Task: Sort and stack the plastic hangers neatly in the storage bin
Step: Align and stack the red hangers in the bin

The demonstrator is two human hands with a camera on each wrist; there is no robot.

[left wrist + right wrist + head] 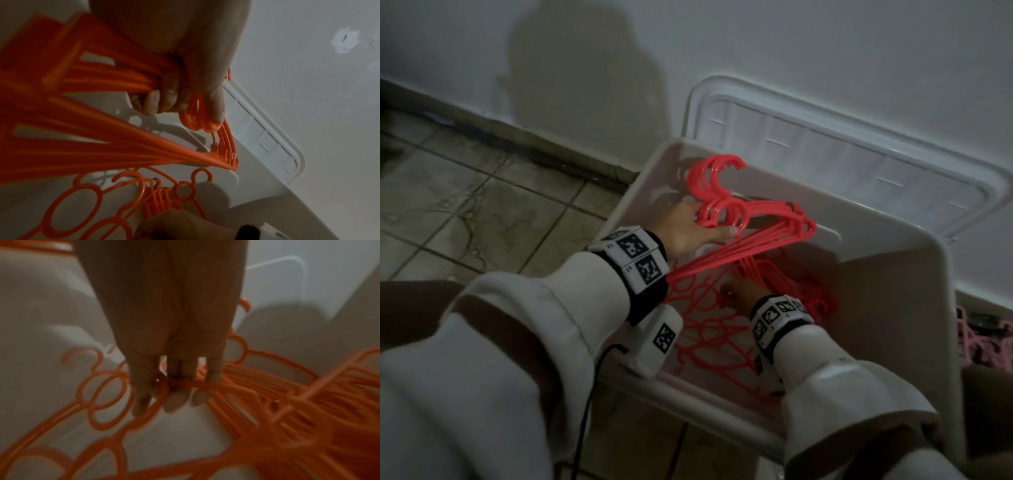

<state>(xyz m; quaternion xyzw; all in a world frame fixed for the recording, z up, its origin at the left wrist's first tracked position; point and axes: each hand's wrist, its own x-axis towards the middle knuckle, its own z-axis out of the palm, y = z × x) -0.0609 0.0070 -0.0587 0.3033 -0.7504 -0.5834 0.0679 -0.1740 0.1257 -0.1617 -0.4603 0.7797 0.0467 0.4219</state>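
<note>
A white storage bin [893,308] stands open on the floor. My left hand [698,229] grips a fanned bundle of coral-red hangers [767,226] at their necks, hooks pointing up, and holds it above the bin's far side. In the left wrist view the fingers [164,100] curl round that bundle [102,146]. Lower in the bin, my right hand [739,291] reaches down to more red hangers [709,329] lying on the bottom. Its fingers [174,395] are threaded through their hooks [191,383]. The thumb is hidden.
The bin's white lid [825,144] leans on the wall behind it. Pink hangers [983,339] lie on the floor to the right of the bin. A black cable [585,411] hangs from my left wrist. Tiled floor [465,205] stretches to the left.
</note>
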